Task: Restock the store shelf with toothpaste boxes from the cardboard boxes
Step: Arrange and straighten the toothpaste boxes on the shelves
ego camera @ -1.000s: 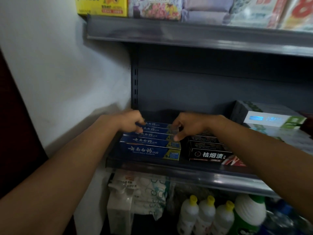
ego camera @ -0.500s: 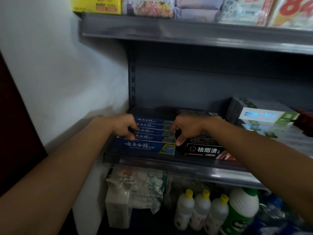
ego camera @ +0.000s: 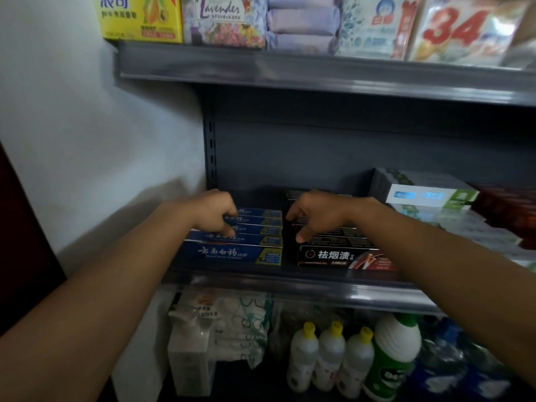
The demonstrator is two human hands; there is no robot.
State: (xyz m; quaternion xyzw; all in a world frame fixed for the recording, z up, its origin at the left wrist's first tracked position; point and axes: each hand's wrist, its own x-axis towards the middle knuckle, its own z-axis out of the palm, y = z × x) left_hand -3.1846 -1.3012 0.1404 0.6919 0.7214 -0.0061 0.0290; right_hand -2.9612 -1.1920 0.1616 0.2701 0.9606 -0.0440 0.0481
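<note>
Left hand (ego camera: pixel 216 213) rests on the blue boxes (ego camera: pixel 255 239) at the shelf's (ego camera: pixel 290 281) left end, fingers curled onto their tops. Right hand (ego camera: pixel 316 213), fingers curled, touches the black boxes (ego camera: pixel 333 255) just right. Grip on either: cannot tell.

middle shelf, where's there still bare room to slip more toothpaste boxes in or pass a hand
Open height above the blue toothpaste boxes and black toothpaste boxes, up to the upper shelf. A narrow dark gap runs between those two stacks. Crowded: the white-green boxes rightward.
</note>
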